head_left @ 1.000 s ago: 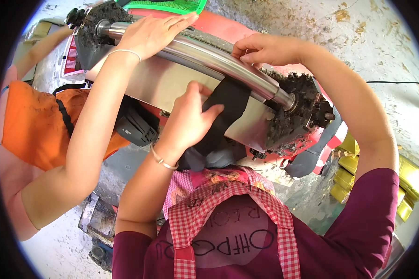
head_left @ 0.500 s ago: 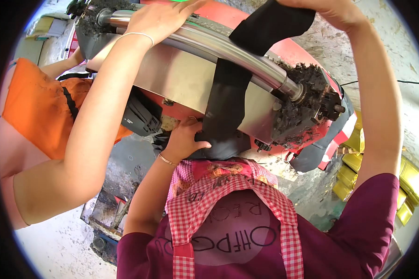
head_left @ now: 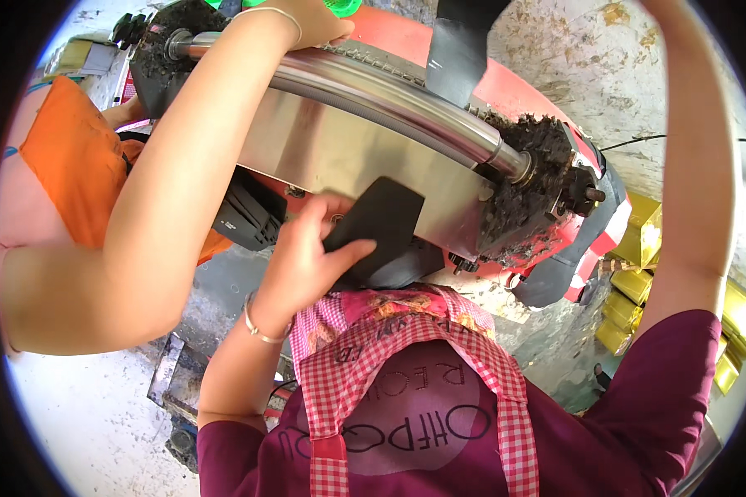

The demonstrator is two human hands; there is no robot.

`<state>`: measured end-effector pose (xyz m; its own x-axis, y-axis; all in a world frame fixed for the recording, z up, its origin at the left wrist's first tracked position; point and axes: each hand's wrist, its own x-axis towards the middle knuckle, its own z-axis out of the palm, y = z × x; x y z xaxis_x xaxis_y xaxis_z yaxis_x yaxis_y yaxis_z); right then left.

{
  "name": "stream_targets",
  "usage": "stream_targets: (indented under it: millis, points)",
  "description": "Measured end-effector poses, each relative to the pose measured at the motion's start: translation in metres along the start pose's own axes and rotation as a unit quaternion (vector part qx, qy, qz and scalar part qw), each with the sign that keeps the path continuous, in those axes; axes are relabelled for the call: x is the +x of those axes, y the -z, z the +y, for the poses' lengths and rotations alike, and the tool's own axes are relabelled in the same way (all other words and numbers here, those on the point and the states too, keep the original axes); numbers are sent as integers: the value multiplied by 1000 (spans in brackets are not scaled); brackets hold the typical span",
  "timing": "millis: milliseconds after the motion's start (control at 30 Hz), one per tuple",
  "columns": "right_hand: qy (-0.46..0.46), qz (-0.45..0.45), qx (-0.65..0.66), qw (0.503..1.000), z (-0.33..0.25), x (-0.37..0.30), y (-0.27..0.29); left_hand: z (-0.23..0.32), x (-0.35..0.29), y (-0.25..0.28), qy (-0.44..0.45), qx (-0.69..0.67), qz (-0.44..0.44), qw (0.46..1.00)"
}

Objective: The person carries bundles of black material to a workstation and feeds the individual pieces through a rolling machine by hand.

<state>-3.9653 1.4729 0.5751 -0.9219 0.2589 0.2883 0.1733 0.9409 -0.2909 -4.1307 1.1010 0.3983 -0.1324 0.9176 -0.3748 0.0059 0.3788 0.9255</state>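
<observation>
My left hand (head_left: 302, 257) grips a flat black piece with angled corners (head_left: 381, 219), thumb on its near face and fingers at its left edge. The piece stands tilted in front of the machine's shiny metal plate (head_left: 307, 153). Just beyond the plate runs a long steel roller (head_left: 389, 103). A second black piece (head_left: 457, 62) lies on the roller's far side and runs out at the top edge. My right forearm (head_left: 700, 149) reaches up at the right; its hand is outside the picture.
From the left, a co-worker in orange (head_left: 70, 166) stretches an arm over the roller, their hand (head_left: 307, 21) beside its far side. Dark crumbly scraps (head_left: 522, 207) coat the machine's right end. Yellow packets (head_left: 638, 286) lie on the right; a black cable (head_left: 634, 142) crosses the floor.
The black strip no longer spans the near plate; my left hand has lifted a black piece there. My right hand has risen out of view. The co-worker's hand has shifted up and right.
</observation>
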Motion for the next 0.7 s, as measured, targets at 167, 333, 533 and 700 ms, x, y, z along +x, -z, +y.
stream_targets:
  millis: [167, 333, 533, 700]
  points:
    - [1, -325, 63, 944, -17, -19, -142, 34, 50, -8, 14, 207, 84, 975]
    - [-177, -392, 227, 874, -8, -39, -155, 41, 26, 11, -63, 172, 1, 983]
    - [-289, -228, 494, 788, 28, -33, -126, -54, -21, 2, -94, 368, -23, 925]
    - [-210, -171, 474, 838, 22, -17, -56, -111, -9, -10, -190, 418, -49, 887]
